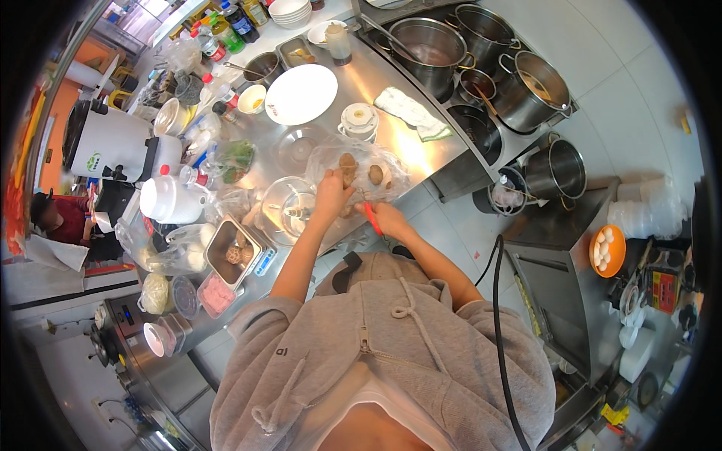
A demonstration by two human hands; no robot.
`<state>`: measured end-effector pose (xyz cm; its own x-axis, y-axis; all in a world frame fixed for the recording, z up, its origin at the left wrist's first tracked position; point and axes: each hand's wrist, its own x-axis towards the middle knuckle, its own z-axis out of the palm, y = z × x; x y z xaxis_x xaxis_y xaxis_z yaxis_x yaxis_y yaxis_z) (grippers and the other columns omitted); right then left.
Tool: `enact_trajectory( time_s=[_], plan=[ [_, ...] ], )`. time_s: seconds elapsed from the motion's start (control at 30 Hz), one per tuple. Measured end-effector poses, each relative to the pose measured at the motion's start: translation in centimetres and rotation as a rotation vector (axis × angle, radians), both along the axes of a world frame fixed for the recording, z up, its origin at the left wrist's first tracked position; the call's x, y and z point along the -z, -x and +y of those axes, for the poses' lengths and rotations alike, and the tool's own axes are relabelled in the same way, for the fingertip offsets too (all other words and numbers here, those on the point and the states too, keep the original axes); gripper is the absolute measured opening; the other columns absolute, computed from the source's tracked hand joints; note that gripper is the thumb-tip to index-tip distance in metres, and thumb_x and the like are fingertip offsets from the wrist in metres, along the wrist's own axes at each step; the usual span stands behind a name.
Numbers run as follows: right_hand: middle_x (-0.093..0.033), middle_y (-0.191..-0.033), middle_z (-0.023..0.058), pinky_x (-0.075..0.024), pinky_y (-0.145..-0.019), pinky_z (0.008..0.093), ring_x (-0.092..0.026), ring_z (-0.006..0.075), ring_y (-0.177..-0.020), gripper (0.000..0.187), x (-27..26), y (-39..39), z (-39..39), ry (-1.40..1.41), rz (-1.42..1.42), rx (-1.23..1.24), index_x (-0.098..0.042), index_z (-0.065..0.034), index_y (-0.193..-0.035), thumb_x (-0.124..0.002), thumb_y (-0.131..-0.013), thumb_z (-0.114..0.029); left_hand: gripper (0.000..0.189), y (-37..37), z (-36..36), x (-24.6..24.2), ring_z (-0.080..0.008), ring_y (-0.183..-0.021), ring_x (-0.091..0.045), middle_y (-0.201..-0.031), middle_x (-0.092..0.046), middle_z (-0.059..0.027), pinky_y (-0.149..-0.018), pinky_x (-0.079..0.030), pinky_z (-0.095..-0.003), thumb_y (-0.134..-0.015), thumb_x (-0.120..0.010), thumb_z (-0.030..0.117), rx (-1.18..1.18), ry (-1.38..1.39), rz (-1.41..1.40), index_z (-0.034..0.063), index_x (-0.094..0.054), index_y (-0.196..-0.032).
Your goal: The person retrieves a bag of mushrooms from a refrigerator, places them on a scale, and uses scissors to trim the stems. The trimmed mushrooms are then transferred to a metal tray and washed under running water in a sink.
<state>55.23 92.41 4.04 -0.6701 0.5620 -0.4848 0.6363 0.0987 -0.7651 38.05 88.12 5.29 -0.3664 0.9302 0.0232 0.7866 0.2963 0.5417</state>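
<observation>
My left hand (333, 194) is closed around a brown mushroom (348, 162), apparently a shiitake, over a clear plastic bag (389, 164). The fingers partly hide it. In my right hand (388, 220) are red-handled scissors (372, 219), their blades pointing at the left hand's fingertips. Another mushroom (375, 174) rests on the bag. Left of my left forearm stands a clear food processor bowl (271, 217) with a blade inside. Farther left, a rectangular steel container (217, 253) holding several shiitake mushrooms (240, 253) sits on a digital scale (263, 262).
Beyond the bag are a white motor unit (359, 121), a folded cloth (409, 110) and a white oval plate (302, 94). Steel pots (428, 53) occupy the stove at right. A tub of pink minced meat (216, 295) sits near the table's edge. A person (65, 220) is at far left.
</observation>
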Motion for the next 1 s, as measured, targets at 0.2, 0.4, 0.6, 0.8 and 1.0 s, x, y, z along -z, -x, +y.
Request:
enact_trajectory(
  time_s=[0.2, 0.4, 0.6, 0.8, 1.0],
  plan=[
    [-0.057, -0.063, 0.0215, -0.0422, -0.062, 0.0448, -0.058, 0.0377, -0.064, 0.075, 1.5, -0.4, -0.3, -0.032, -0.038, 0.003, -0.059, 0.0015, -0.063, -0.04, -0.087, -0.067, 0.034, 0.1, 0.3, 0.8, -0.038, -0.082, -0.058, -0.089, -0.056, -0.0205, -0.071, -0.048, -0.0432, -0.067, -0.076, 0.017, 0.043, 0.051, 0.024, -0.0019, -0.055, -0.087],
    [-0.057, -0.062, 0.0196, -0.0424, -0.061, 0.0435, -0.057, 0.0353, -0.061, 0.074, 3.7, -0.6, -0.3, -0.134, 0.014, 0.064, -0.059, 0.0019, -0.063, -0.044, -0.085, -0.067, 0.035, -0.3, 0.8, 0.4, -0.0384, -0.081, -0.058, -0.09, -0.057, -0.0211, -0.072, -0.048, -0.0436, -0.066, -0.076, 0.016, 0.074, 0.106, 0.031, -0.0018, -0.055, -0.087],
    [-0.054, -0.058, 0.0047, -0.0428, -0.053, 0.0326, -0.054, 0.0177, -0.055, 0.065, 4.1, -1.8, 1.1, 0.022, 0.109, 0.101, -0.059, -0.0021, -0.068, -0.051, -0.084, -0.065, 0.04, 1.5, -1.0, -4.5, -0.0275, -0.076, -0.061, -0.086, -0.059, -0.0158, -0.068, -0.049, -0.0364, -0.07, -0.077, 0.013, -0.026, -0.201, -0.047, -0.0013, -0.06, -0.103],
    [-0.056, -0.061, 0.0055, -0.0457, -0.055, 0.0311, -0.057, 0.0167, -0.056, 0.063, 3.4, -1.7, 1.6, 0.196, 0.123, 0.092, -0.063, -0.0027, -0.077, -0.05, -0.085, -0.064, 0.044, 12.5, -14.7, -10.2, -0.0251, -0.074, -0.064, -0.088, -0.066, -0.016, -0.066, -0.05, -0.0351, -0.072, -0.075, 0.017, -0.578, -0.232, -0.03, -0.0021, -0.061, -0.109],
    [-0.046, -0.059, -0.0004, -0.0384, -0.044, 0.0233, -0.048, 0.0091, -0.049, 0.057, 1.8, -1.0, 1.5, 0.338, 0.189, 0.084, -0.048, -0.01, -0.069, -0.05, -0.085, -0.064, 0.043, 15.9, -25.8, -6.3, -0.0352, -0.086, -0.064, -0.094, -0.065, -0.0215, -0.076, -0.05, -0.0407, -0.073, -0.071, 0.025, -0.816, 0.306, 0.17, -0.0014, -0.062, -0.107]
  ],
)
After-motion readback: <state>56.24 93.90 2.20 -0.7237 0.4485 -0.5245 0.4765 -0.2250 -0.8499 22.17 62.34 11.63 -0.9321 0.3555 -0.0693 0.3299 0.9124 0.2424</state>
